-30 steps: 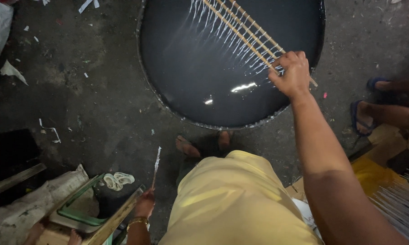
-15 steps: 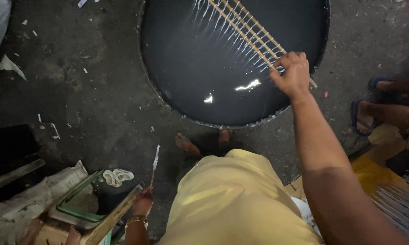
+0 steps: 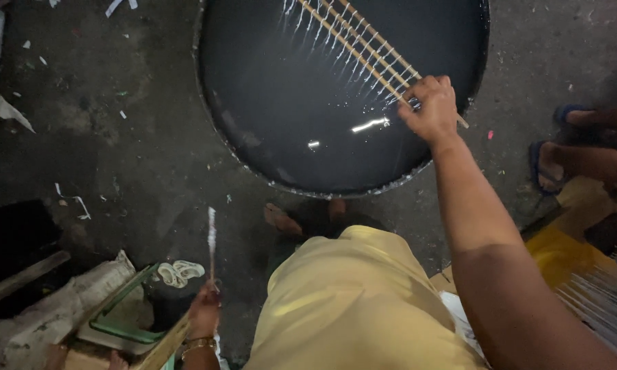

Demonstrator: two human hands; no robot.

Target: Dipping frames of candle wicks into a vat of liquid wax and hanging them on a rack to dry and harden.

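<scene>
My right hand (image 3: 432, 106) grips the near end of a rack of thin wooden slats (image 3: 360, 41) from which several thin white strands hang, held over a large round black vat (image 3: 254, 164) of dark glossy liquid. The strands reach down toward the liquid's surface. Low at the left, my left hand (image 3: 202, 315) holds a single thin white stick (image 3: 211, 240) upright, well away from the vat. My yellow garment (image 3: 356, 308) fills the bottom middle, with my bare feet (image 3: 281, 219) at the vat's near rim.
Another person's feet in blue sandals (image 3: 548, 164) stand at the right, beside yellow cloth (image 3: 562, 253) and a bundle of pale sticks (image 3: 603, 294). A green frame (image 3: 117, 322), white loops (image 3: 178, 272) and wooden boards (image 3: 48, 315) lie bottom left. Paper scraps (image 3: 10, 113) litter the dark floor.
The view has drifted slightly; my right hand keeps the rack over the vat and my left hand still holds the stick. Light reflections on the liquid have shifted.
</scene>
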